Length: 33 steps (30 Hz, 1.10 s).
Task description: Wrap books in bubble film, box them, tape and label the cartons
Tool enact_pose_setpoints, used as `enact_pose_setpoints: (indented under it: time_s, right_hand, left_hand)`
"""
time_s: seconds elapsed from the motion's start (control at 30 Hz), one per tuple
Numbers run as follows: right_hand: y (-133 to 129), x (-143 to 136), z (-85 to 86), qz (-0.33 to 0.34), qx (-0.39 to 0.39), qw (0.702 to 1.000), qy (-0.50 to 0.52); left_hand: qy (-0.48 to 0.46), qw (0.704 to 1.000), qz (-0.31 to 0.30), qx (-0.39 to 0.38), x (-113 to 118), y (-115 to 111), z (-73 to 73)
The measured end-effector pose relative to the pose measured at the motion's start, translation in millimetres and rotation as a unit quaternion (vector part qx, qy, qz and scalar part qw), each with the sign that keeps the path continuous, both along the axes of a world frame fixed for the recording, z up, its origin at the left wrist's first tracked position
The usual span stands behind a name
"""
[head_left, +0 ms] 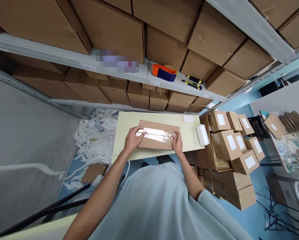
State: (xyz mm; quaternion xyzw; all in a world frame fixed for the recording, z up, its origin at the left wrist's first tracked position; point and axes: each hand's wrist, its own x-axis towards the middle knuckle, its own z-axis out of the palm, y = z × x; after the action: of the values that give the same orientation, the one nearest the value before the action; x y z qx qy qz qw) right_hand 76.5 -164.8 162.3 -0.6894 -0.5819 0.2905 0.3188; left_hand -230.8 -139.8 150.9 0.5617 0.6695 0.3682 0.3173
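In the head view, holding a flat brown cardboard box [156, 145] between both hands, on the middle of a pale yellow table [125, 133]. Gripping the left end with the left hand [132, 138], thumb on the shiny clear tape [157, 134] along the top; clasping the right end with the right hand [177, 143]. Near the table's right end, seeing a white paper roll [202, 135]; farther off, on a grey metal shelf [141, 71], an orange and dark-blue tool [164, 73].

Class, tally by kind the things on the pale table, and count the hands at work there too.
Taped cardboard box: 1
White roll: 1
White slip: 1
Hands, left hand and right hand: 2
Total: 5
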Motion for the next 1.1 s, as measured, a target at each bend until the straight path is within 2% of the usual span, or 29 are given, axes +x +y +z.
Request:
enact_pose_setpoints:
  time_s: [0.1,0.27,0.33,0.43,0.6,0.73,0.9,1.1]
  right_hand:
    - [17.4,8.1,8.2,0.009,0.0,1.0,-0.008]
    - [71.1,32.6,26.9,0.042,0.012,0.999,-0.01]
    - [90.7,38.9,28.3,0.051,0.008,0.999,-0.005]
    - [108.8,43.1,21.3,0.051,-0.015,0.999,-0.001]
    - [111.4,41.4,4.0,0.029,-0.042,0.999,0.01]
    - [107.0,39.6,1.3,0.03,-0.055,0.998,0.009]
    - [108.5,39.3,1.3,0.062,-0.017,0.998,-0.015]
    - [103.9,35.9,-12.7,0.057,0.034,0.997,-0.048]
  left_hand:
    - [0.007,1.0,0.03,0.004,21.1,2.9,8.9]
    - [0.008,0.998,0.067,-0.005,48.6,25.1,21.9]
    - [0.01,0.997,0.078,-0.01,55.4,36.1,23.2]
    - [0.025,0.996,0.088,-0.025,61.7,47.8,20.5]
    - [0.051,0.994,0.089,-0.023,63.6,51.2,12.8]
    - [0.076,0.992,0.103,-0.01,64.2,49.9,10.6]
    - [0.106,0.987,0.119,-0.018,68.8,49.8,10.0]
    - [0.138,0.985,0.1,-0.014,63.9,47.0,6.4]
